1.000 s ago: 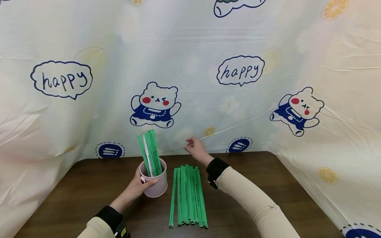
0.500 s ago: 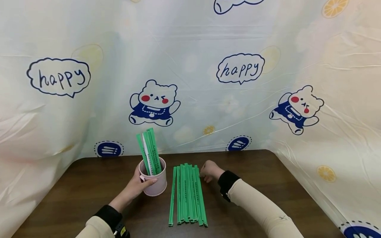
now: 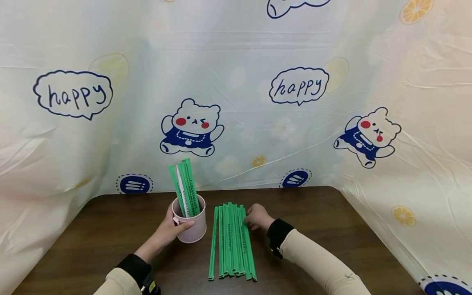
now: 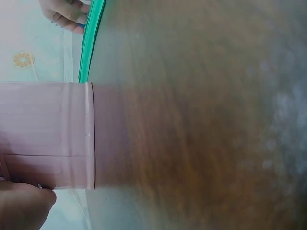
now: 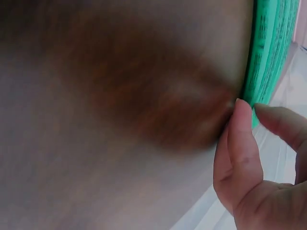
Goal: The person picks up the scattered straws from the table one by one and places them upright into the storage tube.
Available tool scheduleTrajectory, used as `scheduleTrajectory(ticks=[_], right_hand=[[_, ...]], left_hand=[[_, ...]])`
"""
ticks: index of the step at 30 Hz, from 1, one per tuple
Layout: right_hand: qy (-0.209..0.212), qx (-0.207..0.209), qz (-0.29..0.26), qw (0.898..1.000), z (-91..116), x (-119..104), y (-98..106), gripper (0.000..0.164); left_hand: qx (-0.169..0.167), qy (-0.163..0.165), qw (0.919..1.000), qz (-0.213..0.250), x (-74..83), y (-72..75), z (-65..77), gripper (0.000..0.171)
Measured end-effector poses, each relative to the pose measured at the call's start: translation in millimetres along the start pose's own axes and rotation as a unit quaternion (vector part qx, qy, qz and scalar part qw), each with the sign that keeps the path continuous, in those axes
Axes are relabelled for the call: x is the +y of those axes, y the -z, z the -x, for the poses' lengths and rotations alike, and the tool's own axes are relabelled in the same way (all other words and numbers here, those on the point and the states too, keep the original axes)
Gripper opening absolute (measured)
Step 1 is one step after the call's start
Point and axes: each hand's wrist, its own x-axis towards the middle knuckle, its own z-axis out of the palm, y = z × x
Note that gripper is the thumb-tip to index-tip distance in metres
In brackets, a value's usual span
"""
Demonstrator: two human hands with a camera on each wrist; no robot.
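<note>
My left hand (image 3: 166, 233) holds a pale pink cup (image 3: 193, 229) around its side, the thumb across the front. In it stand several long, slim green printed sticks (image 3: 192, 190) and a white one (image 3: 182, 190), leaning to the left. To the right of the cup lies a row of similar green sticks (image 3: 230, 241), side by side and lengthwise to me. At the far end of the rightmost one, my right hand (image 3: 259, 216) pinches the stick between thumb and fingertips (image 5: 243, 112). The left wrist view shows the cup's wall (image 4: 43, 124) and my left thumb (image 4: 26, 203).
Everything stands on a dark brown wooden table (image 3: 313, 229). Behind it hangs a pale printed curtain (image 3: 243, 123) with bears, which reaches down to the table's back edge and along both sides. One stick at the row's left (image 3: 213, 246) lies slightly apart.
My right hand has come down from above the table's back edge to the right side of the row, then inward onto the rightmost stick. My left hand and the cup have stayed in place.
</note>
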Motion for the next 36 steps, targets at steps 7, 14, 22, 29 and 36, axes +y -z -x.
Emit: scheduleTrajectory(ticks=[7,14,22,29,36], right_hand=[[0.02,-0.003,0.014,1.0,-3,6,-8,0.059],[0.026,-0.015,0.004,1.0,-5,12,-8,0.059],[0.018,-0.047,-0.097,0.994,-161,179,-32,0.04],[-0.038,-0.011,-0.085,0.996,-85,84,3,0.039],[-0.021,0.022,-0.09,0.995,19,-41,48,0.044]], left_hand=[[-0.002,-0.001,1.0,0.004,-3.1,0.3,-0.6,0.103],[-0.001,0.005,1.0,0.007,-4.1,-0.1,0.2,0.103],[-0.007,-0.007,0.9999,0.005,-2.5,1.0,-1.7,0.104],[-0.006,-0.003,0.9999,0.009,-2.9,1.4,-1.1,0.103],[-0.007,-0.005,0.9999,0.008,-1.8,1.4,-1.2,0.103]])
